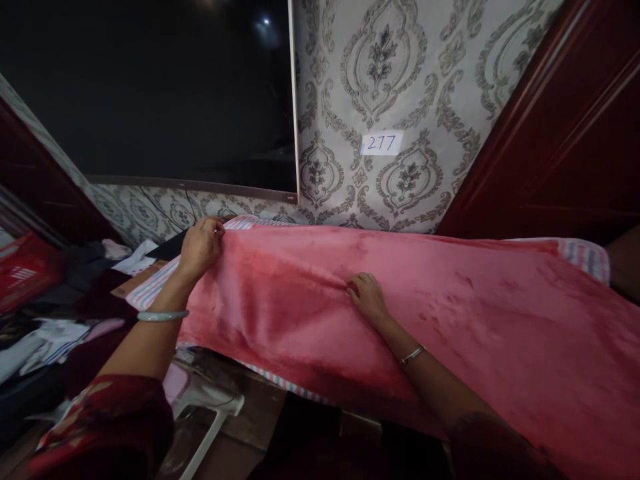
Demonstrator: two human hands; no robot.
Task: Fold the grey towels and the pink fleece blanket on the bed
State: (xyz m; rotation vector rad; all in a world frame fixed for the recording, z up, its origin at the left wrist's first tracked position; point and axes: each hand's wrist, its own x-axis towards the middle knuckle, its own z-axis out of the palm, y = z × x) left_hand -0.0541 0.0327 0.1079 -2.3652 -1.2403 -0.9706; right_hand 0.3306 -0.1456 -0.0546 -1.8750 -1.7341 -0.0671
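A pink fleece blanket (450,307) spreads across the view and drapes over a bed or similar surface, with a striped sheet (585,257) showing beyond and under its edges. My left hand (201,248) pinches the blanket's far top edge, near the left end. My right hand (367,297) rests mid-blanket, its fingers gathering a fold of the plush. A pale bangle circles my left wrist (163,315), and a thin metal bracelet circles my right wrist (412,355).
A heap of mixed clothes (65,300) and a red basket (27,270) lie at the left. Below stands a white plastic chair (210,403). Behind are a large dark screen (150,93), damask wallpaper with a paper label reading 277 (381,143), and dark red wooden panels (545,127).
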